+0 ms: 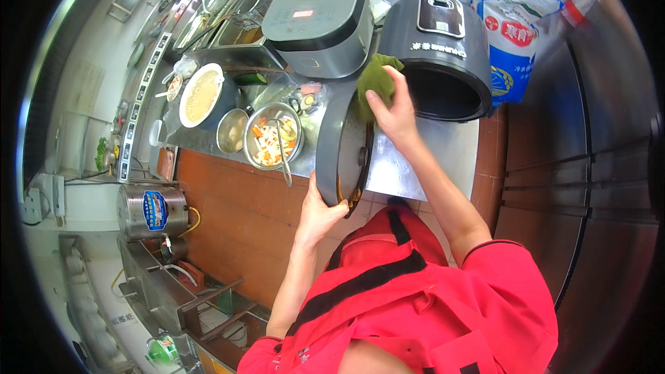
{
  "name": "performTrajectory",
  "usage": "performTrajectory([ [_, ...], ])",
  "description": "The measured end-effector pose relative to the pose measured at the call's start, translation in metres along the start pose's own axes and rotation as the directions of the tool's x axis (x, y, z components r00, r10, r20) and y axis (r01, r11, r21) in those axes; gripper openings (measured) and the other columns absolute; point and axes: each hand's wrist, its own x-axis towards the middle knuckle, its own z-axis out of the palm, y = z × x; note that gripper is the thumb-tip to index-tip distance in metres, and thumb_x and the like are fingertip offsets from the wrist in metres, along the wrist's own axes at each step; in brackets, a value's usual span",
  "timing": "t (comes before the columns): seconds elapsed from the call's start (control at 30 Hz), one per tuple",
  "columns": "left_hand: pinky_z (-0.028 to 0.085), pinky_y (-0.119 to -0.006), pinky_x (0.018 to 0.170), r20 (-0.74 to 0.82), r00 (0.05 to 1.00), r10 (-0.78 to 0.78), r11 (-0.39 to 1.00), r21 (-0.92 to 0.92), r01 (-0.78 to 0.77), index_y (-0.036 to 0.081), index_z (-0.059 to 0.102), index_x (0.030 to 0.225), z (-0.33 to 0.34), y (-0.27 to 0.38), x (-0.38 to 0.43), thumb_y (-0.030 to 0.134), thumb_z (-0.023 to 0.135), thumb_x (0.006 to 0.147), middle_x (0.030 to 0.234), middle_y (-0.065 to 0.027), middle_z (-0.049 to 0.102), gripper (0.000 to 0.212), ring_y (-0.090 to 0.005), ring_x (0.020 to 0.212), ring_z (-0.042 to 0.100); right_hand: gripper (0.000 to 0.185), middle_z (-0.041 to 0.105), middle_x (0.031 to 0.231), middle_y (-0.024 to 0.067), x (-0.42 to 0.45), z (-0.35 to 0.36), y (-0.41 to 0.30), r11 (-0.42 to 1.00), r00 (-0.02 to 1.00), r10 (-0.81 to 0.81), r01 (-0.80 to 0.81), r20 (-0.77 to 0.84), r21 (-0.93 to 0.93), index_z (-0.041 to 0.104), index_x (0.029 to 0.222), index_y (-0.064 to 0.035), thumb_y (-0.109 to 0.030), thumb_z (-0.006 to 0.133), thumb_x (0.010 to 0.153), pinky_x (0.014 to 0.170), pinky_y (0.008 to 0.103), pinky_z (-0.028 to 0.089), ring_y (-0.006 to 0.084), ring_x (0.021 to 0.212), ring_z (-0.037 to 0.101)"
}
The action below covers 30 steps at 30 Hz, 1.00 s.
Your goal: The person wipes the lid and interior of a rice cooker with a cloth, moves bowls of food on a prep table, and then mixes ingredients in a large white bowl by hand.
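Observation:
A dark grey rice cooker lid (pixel 332 150) is held on edge over the front of the steel counter, its inner side facing right. My left hand (pixel 320 215) grips its lower rim, the thumb at the inner edge. In my right hand (pixel 397 109) is a green cloth (pixel 378 83), pressed to the upper rim of the lid. Just right of the cloth, a dark cooker body (pixel 434 57) lies tipped, its opening towards me. Behind the lid stands a closed grey rice cooker (pixel 317 21) with a lit display.
Left on the counter (pixel 202 140) are a bowl of pale liquid (pixel 201 94), a small metal pot (pixel 232 131) and a steel bowl of cut vegetables (pixel 270 137) with a spoon. A printed sack (pixel 509 47) stands at the right, beside dark cabinet doors (pixel 545 166).

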Motion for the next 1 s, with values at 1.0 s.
performTrajectory([
  [1.0, 0.046, -0.038, 0.092, 0.005, 0.985, -0.173, 0.984, 0.044, 0.173, 0.01, 0.035, 0.138, 0.004, 0.021, -0.026, 0.012, 0.066, 0.067, 0.112, -0.0205, 0.061, 0.078, -0.0319, 0.108, 0.06, 0.04, 0.063, 0.099, 0.0117, -0.007, -0.039, 0.064, 0.797, 0.784, 0.588, -0.522, 0.198, -0.302, 0.051, 0.127, -0.0038, -0.016, 0.049, 0.089, 0.067, 0.0306, 0.05, 0.0185, 0.079, 0.061],
])
